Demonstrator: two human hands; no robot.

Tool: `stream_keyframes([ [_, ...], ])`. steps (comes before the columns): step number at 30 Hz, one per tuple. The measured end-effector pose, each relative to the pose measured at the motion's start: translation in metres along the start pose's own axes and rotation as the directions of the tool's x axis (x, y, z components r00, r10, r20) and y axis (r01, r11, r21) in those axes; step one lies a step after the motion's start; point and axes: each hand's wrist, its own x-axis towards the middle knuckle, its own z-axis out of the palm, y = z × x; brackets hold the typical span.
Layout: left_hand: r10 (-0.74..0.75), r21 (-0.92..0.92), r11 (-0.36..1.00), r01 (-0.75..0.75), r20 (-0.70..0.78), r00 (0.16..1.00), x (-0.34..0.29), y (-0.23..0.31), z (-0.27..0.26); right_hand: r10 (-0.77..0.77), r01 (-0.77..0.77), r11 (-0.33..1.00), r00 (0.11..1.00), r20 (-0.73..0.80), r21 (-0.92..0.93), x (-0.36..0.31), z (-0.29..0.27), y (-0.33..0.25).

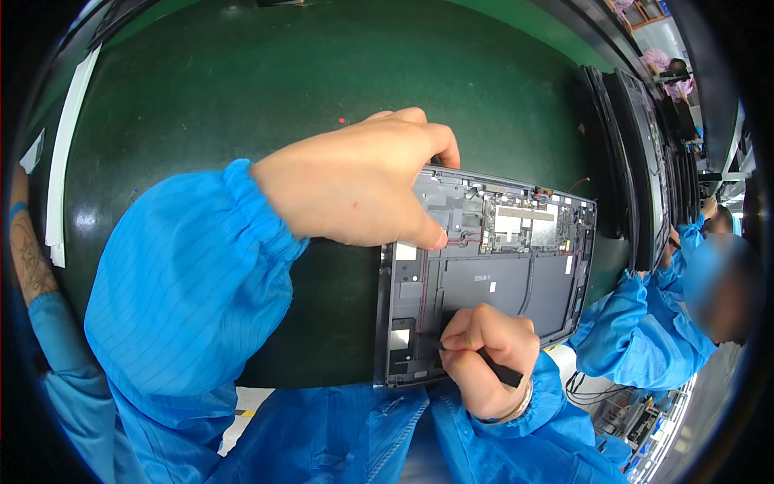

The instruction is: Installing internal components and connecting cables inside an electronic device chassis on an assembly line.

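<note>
An opened tablet (468, 282) lies on the green mat by its near edge, its inside facing up with a circuit board (516, 224) and thin red wires. My left hand (363, 181) grips its far left part: the thumb presses inside next to a red wire, and the fingers reach over the far rim. Low on the tablet, my right hand (488, 359) is closed around a slim black tool (501, 369), with its tip pointing left toward the near left corner. Whether it is a pry stick or tweezers I cannot tell. A white rectangle (400, 339) sits near that tip.
A green mat (242, 89) covers the bench. Several dark panels (637, 161) stand in a row at the right. A white strip (72, 153) lies along the left edge. Co-workers in blue sleeves (645, 331) are close at the right, and another person's arm (32, 258) is at the far left.
</note>
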Motion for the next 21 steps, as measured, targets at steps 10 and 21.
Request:
stream_keyframes([
  [10,0.180,0.051,0.983,-0.174,-0.150,0.972,-0.021,-0.012,0.015,-0.028,0.030,0.999,0.987,0.159,-0.013,0.012,-0.006,-0.006],
  [21,0.247,0.095,0.967,-0.238,-0.106,0.963,-0.020,-0.014,0.014,-0.040,0.050,0.993,0.995,-0.093,0.108,0.023,0.006,0.003],
])
